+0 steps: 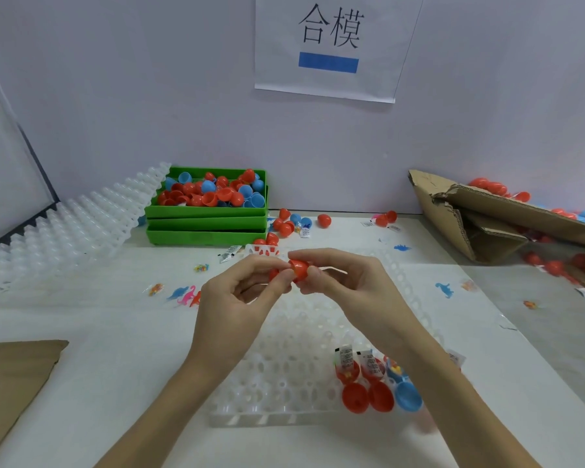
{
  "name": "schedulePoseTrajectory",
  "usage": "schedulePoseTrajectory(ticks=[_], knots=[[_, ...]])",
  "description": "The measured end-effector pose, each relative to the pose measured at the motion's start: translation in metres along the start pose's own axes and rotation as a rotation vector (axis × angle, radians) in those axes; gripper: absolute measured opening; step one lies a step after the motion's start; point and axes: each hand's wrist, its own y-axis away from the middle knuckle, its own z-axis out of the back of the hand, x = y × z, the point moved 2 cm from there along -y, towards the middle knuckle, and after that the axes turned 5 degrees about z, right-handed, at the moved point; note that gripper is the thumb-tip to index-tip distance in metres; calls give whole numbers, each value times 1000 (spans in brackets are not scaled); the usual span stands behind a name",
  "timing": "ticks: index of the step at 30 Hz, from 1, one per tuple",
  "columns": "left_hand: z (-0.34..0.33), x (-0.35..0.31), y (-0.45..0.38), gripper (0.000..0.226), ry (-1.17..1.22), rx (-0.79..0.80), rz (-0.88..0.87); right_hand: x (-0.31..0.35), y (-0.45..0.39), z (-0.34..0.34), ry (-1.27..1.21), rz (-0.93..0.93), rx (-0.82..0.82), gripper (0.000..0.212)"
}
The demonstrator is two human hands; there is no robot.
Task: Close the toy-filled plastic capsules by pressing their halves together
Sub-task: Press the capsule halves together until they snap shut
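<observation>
Left hand [237,298] and right hand [348,282] pinched 1 red capsule [298,269] between curled fingertips, held above the white tray [284,393], 3 open filled capsules [375,383] at its near right corner, green bins [206,228] far left.

A red capsule [298,269] sits at centre. At ten o'clock, bright green trays [206,228] hold red and blue capsule halves [213,190]. At five o'clock, two red open capsules [367,386] and one blue open capsule [404,388] carry white packets printed in black. The translucent white tray [284,376] lies at six o'clock. At twelve, a white sign [331,45] bears black characters over a blue bar. Blue, pink and orange toy dinosaurs [184,295] lie at nine o'clock.
</observation>
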Motion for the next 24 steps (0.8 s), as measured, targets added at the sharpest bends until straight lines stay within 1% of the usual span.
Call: schedulePoseTrajectory(ticks=[2, 7, 9, 11, 14, 17, 21, 23, 24], knots=[[1, 3, -2, 12, 11, 12, 13, 0, 1, -1, -11, -1, -3, 26], [4, 5, -5, 21, 5, 8, 23, -1, 2, -11, -79, -26, -33, 23], [5, 5, -5, 18, -34, 6, -14, -3, 2, -13, -91, -24, -81, 19], [7, 4, -4, 17, -93, -15, -53, -4, 3, -13, -102, -29, -123, 19], [7, 4, -2, 15, -168, -32, -97, -3, 3, -13, -121, -44, -138, 21], [8, 4, -2, 14, -181, -25, -97, -3, 4, -14, -126, -53, -143, 19], [7, 7, -3, 15, -191, 14, -60, -3, 4, -14, -110, -57, -127, 19], [6, 8, -3, 9, -171, 64, -59, -3, 3, -12, -111, -60, -112, 18], [6, 8, -3, 11, -164, 93, -58, -2, 3, -11, -112, -58, -107, 18]])
